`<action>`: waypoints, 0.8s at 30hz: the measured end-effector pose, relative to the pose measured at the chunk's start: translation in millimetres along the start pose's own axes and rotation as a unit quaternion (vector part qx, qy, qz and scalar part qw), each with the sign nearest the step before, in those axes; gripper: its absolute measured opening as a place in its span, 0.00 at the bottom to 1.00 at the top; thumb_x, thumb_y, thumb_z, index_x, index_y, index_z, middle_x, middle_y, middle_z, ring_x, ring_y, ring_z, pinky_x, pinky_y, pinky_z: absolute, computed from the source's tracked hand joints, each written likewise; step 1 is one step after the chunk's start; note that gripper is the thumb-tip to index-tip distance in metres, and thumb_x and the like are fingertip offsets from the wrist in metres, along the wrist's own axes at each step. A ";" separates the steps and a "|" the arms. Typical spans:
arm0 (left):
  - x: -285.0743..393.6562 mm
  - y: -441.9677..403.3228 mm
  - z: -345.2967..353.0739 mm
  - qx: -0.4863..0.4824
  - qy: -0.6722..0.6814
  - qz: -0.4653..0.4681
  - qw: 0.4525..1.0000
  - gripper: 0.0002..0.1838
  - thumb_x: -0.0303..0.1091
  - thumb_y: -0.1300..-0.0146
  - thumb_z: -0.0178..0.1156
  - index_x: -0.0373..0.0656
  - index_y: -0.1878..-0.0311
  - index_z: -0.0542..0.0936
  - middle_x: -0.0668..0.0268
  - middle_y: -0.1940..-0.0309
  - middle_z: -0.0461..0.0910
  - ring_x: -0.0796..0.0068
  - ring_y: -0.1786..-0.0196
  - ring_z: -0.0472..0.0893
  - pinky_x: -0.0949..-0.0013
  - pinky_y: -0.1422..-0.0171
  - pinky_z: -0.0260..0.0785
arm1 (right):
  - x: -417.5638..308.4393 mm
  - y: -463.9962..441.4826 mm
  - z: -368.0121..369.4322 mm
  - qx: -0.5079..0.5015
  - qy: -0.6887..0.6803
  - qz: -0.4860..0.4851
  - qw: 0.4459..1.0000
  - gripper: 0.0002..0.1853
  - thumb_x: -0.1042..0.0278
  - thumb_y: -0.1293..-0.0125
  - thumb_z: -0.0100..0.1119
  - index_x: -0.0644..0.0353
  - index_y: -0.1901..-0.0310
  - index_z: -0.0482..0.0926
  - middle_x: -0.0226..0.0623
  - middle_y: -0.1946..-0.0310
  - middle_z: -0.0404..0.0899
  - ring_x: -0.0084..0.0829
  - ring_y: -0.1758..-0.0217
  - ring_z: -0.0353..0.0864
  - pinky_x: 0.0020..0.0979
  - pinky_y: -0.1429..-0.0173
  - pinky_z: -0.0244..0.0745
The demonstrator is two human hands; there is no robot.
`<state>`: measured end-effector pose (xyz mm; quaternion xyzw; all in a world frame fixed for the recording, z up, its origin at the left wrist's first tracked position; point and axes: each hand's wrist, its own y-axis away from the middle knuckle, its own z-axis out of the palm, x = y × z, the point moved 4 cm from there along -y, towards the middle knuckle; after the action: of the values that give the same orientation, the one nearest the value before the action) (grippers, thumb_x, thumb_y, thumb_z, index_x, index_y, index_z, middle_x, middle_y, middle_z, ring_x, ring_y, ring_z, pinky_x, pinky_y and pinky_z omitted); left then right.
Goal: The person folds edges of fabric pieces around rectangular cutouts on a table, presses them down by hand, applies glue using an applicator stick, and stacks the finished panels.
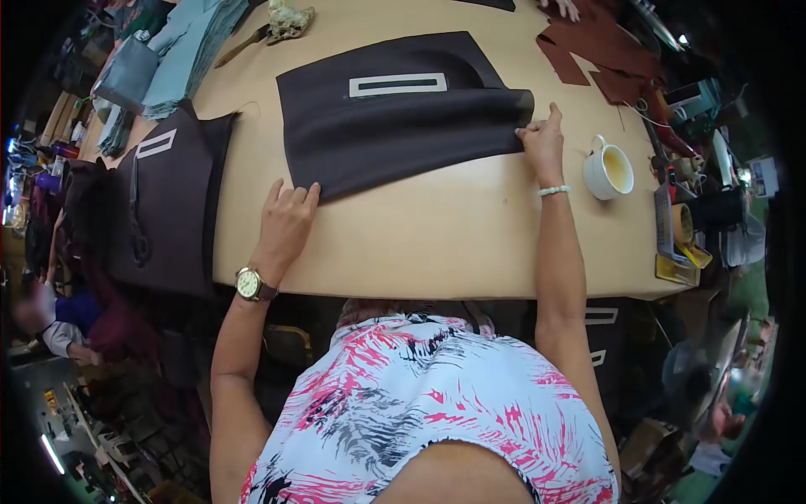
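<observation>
A dark leather-like panel (403,130) lies on the table, its near part folded or curled upward along the right side. A pale rectangular frame (398,84) sits on its upper part, around a dark slot. At the panel's near left corner, my left hand (290,220) presses the edge with its fingertips. My right hand (544,149) pinches the panel's right edge between thumb and fingers. More dark panels (172,210) lie at the left, with a second pale frame (156,144) and dark scissors (137,218) on them.
The beige table (437,244) holds a white cup of yellowish liquid (608,171) right of my right hand. Reddish-brown pieces (596,42) lie at the far right, near another person's hand (564,8). Grey-green sheets (189,50) and a brush-like tool (241,47) are far left.
</observation>
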<state>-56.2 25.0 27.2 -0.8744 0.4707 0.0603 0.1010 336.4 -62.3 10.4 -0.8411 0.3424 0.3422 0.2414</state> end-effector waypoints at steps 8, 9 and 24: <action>24.4 47.0 -37.1 0.175 0.148 -0.020 0.973 0.15 0.22 0.51 0.59 0.40 0.57 0.80 0.61 0.63 0.79 0.61 0.55 0.78 0.53 0.45 0.67 | 0.9 75.4 -81.8 0.013 -0.065 0.045 0.997 0.47 0.82 0.53 0.57 0.64 0.31 0.44 0.49 0.55 0.75 0.35 0.64 0.79 0.30 0.58 0.75; 28.3 53.9 -27.3 0.140 0.176 -0.019 0.974 0.15 0.22 0.52 0.60 0.40 0.58 0.80 0.60 0.62 0.78 0.60 0.54 0.78 0.54 0.45 0.68 | 11.0 89.4 -84.5 0.003 -0.041 0.061 0.997 0.47 0.82 0.53 0.57 0.64 0.31 0.43 0.50 0.55 0.74 0.34 0.64 0.79 0.29 0.59 0.75; 40.3 76.5 -22.4 0.136 0.283 -0.106 0.943 0.15 0.16 0.56 0.58 0.37 0.61 0.81 0.56 0.59 0.78 0.56 0.53 0.78 0.60 0.48 0.71 | -50.6 28.2 -11.2 -0.112 0.060 -0.239 0.963 0.36 0.72 0.41 0.55 0.59 0.32 0.52 0.48 0.57 0.78 0.45 0.55 0.78 0.40 0.49 0.71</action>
<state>-97.7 -53.9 31.7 -0.8780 0.3886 -0.2657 0.0872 293.2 -67.0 50.4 -0.9392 0.1045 0.2596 0.1992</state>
